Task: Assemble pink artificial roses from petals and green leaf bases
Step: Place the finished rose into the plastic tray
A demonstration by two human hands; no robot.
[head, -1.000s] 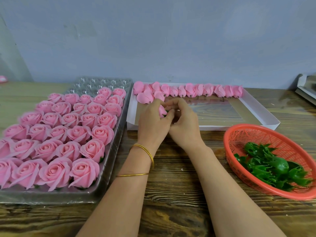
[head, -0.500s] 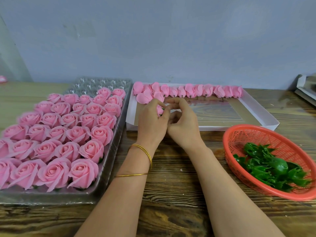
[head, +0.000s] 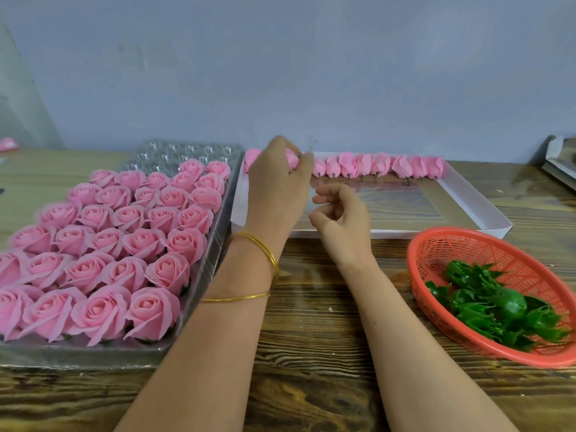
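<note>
A row of pink rose buds [head: 374, 165] lies along the far edge of a shallow white box [head: 477, 207]. My left hand [head: 277, 188] reaches over the box's left end and pinches a pink bud [head: 293, 159] in that row; most of the bud is hidden by my fingers. My right hand [head: 339, 213] hovers over the box just to the right, fingers loosely curled and holding nothing. Green leaf bases [head: 498, 304] lie in a red basket [head: 417, 260] at the right. Several finished pink roses [head: 109, 244] fill a clear plastic tray [head: 199, 288] at the left.
Everything stands on a wooden table [head: 311, 338] against a grey wall. The far end of the plastic tray has unfilled cups [head: 187, 151]. Part of another box [head: 561, 163] shows at the right edge.
My hands were together over the box's front, working a pink piece. They have parted: the left hand moved up to the bud row, and the right hand stays lower with nothing in it.
</note>
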